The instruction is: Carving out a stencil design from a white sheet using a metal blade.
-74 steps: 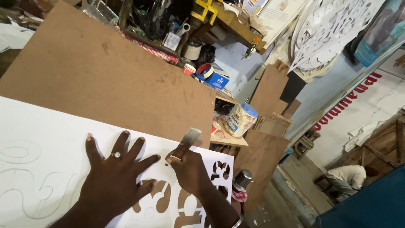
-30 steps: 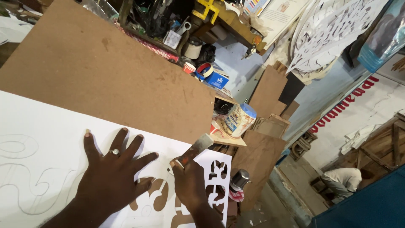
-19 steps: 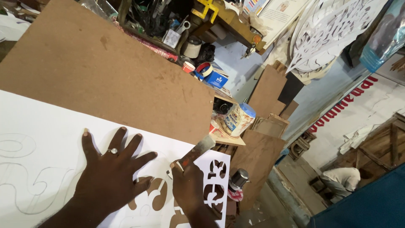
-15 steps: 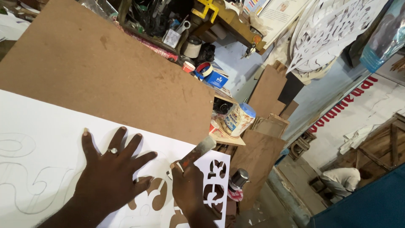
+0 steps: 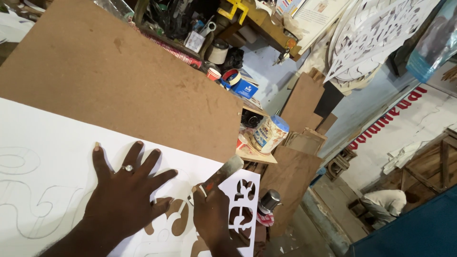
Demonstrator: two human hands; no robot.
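**Cutting letter shapes from a white sheet**

A white sheet (image 5: 57, 143) lies on a brown hardboard panel (image 5: 119, 81). The right hand (image 5: 214, 223) grips a cutting knife (image 5: 223, 172), blade down. Shapes right of it are cut through; pencilled outlines under and left of the flat, wide-spread left hand (image 5: 124, 200) remain uncut. A tin (image 5: 270, 133) stands beyond.

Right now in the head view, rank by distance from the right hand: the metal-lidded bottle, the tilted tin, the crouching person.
From the right hand:
1. Metal-lidded bottle, just right, past the sheet's edge.
2. Tilted tin, above on a small ledge.
3. Crouching person, far right on the floor.
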